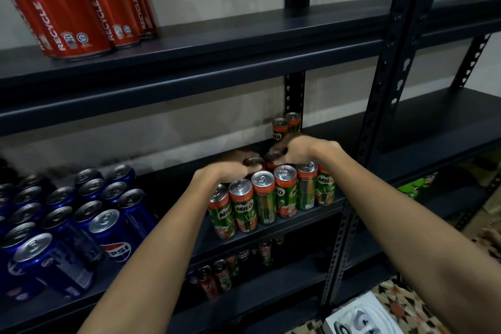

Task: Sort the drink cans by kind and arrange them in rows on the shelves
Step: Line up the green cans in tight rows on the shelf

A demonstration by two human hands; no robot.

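Observation:
A row of green Milo cans (264,198) stands along the front edge of the middle shelf (298,221). Both my hands reach over that row. My left hand (230,168) curls round a Milo can (254,163) in the second row. My right hand (298,150) grips the neighbouring Milo can (273,158) just to the right. Two more Milo cans (286,126) stand at the back by the upright post. Blue Pepsi cans (81,214) fill the left of the same shelf. Red cola cans (78,0) stand on the shelf above.
On the lowest shelf several mixed cans (230,268) stand in shadow. A black slotted upright (379,106) divides this bay from another dark shelf unit at the right. A white box (360,320) lies on the patterned floor at bottom right.

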